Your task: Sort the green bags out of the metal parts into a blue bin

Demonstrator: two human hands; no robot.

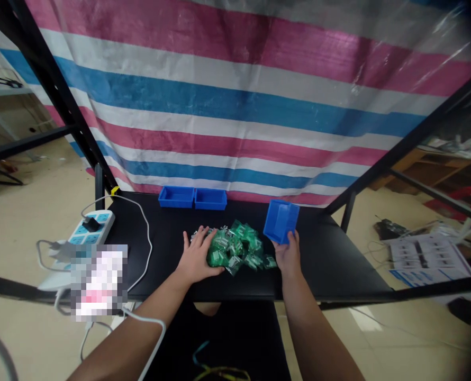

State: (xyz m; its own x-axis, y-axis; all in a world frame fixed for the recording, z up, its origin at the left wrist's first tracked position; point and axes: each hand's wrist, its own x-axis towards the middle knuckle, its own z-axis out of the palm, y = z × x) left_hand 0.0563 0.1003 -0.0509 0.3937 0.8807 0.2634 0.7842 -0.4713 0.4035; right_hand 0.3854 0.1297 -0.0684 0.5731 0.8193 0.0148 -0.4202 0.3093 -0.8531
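Observation:
A pile of small green plastic packets (237, 246) lies on the black table, with small metallic pieces showing through them. My left hand (198, 254) rests at the pile's left side, fingers spread and touching it. Some small silvery parts (223, 230) show just beyond its fingertips. On the right, my right hand (289, 254) grips a blue plastic bin (281, 221) by its near end. The bin is tilted toward me, and no contents can be seen in it.
Two more blue bins (193, 198) stand side by side at the table's back edge. A power strip (92, 227) with plugs and white cables lies at the left, beside a blurred-out object (100, 280). Behind hangs a striped plastic sheet (235, 106) between black frame posts.

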